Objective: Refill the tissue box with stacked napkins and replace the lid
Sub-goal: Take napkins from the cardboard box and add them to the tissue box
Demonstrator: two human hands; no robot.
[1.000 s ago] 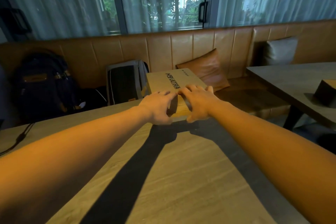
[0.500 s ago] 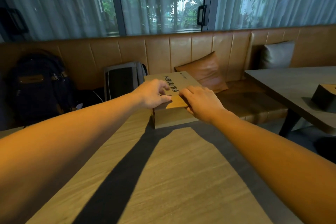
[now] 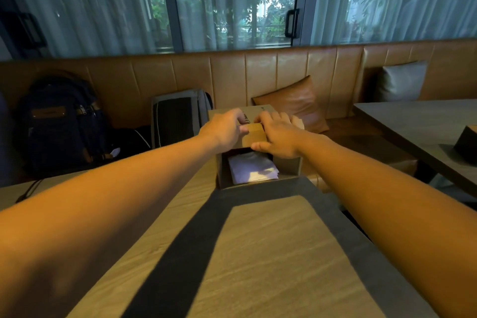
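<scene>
A brown cardboard box (image 3: 291, 166) stands at the far edge of the wooden table (image 3: 258, 253). Its lid (image 3: 254, 137) is lifted above the box, tilted up at the front. My left hand (image 3: 224, 129) grips the lid's left side and my right hand (image 3: 277, 137) grips its right side, thumb under the front edge. Inside the open box lies a stack of white napkins (image 3: 253, 171). A bit of white paper (image 3: 298, 121) shows past my right hand's fingers.
Behind the table runs a tan leather bench with a dark backpack (image 3: 59, 121), a grey bag (image 3: 178, 116), a tan cushion (image 3: 294, 100) and a grey cushion (image 3: 402, 81). A second table (image 3: 413, 126) at right carries a dark box (image 3: 467, 146).
The lid was shut on the box with both hands on top of it; now both hands have raised it, and the napkins inside show.
</scene>
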